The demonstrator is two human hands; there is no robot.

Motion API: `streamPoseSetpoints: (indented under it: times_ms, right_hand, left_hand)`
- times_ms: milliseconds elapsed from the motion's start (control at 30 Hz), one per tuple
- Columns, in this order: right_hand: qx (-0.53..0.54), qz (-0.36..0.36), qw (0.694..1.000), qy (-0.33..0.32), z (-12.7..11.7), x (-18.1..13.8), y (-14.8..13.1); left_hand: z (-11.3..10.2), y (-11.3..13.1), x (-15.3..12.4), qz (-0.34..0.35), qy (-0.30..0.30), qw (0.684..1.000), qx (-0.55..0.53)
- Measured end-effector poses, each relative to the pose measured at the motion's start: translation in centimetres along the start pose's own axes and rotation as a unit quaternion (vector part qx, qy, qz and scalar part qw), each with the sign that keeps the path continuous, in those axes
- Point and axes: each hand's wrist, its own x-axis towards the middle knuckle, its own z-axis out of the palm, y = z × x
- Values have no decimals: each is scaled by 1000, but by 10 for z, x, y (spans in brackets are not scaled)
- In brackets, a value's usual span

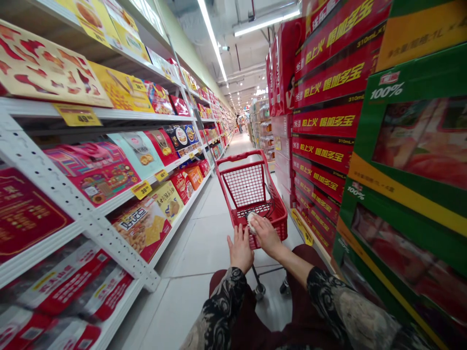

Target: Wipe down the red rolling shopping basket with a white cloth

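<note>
A red shopping cart (251, 187) stands in the aisle straight ahead of me. My left hand (240, 249) rests on the cart's near rim with its fingers lying over the edge. My right hand (266, 234) is on the same rim just to the right, closed over a small pale object (251, 221) whose nature I cannot make out. Both sleeves are dark with a light swirl pattern.
White shelves (91, 214) of boxed biscuits and gift packs line the left side. Stacked red drink cartons (324, 121) and green juice cartons (408, 160) wall the right. The pale tiled aisle floor (204, 243) runs ahead, with a distant person (239, 121) at its far end.
</note>
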Motion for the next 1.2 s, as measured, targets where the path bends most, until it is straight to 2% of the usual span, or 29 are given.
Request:
streamPoseSetpoints:
  times_ms: [167, 233, 300, 433, 500, 567, 700, 767, 900, 1033, 1100, 1200]
  right_hand:
    - [-38, 84, 995, 44, -25, -3, 42]
    - [-46, 96, 993, 56, -29, -6, 49]
    - [-40, 66, 996, 51, -24, -8, 40]
    - [-6, -22, 999, 36, -1, -8, 2]
    - [3, -38, 999, 31, 2, -7, -2]
    - [3, -25, 999, 33, -4, -7, 9]
    - [-6, 46, 996, 75, -28, -12, 46]
    - [-6, 70, 994, 81, -34, -13, 51]
    - [27, 78, 997, 11, -25, -7, 19]
    - [70, 82, 990, -89, -20, 4, -18]
    - [89, 77, 984, -133, -27, 6, -17]
    - [97, 64, 979, -164, -46, 7, 6]
  left_hand:
    - [2, -4, -3, -6, 10, 1000, 1]
    - [3, -3, -4, -10, 11, 1000, 1]
    - [2, -1, -4, -15, 8, 1000, 2]
    - [-1, -2, -5, -17, -2, 1000, 11]
    - [-3, -3, -6, -13, -2, 1000, 17]
    - [-3, -4, -6, -8, 1, 1000, 21]
    - [-3, -3, -6, -8, 6, 1000, 12]
    - [-3, -1, -7, -15, 9, 1000, 3]
    - [-13, 5, -2, -27, 19, 999, -19]
    - [-29, 17, 15, 27, 41, 996, -72]
    - [-32, 22, 25, 44, 17, 994, -103]
    - [-31, 27, 36, -1, -13, 993, -116]
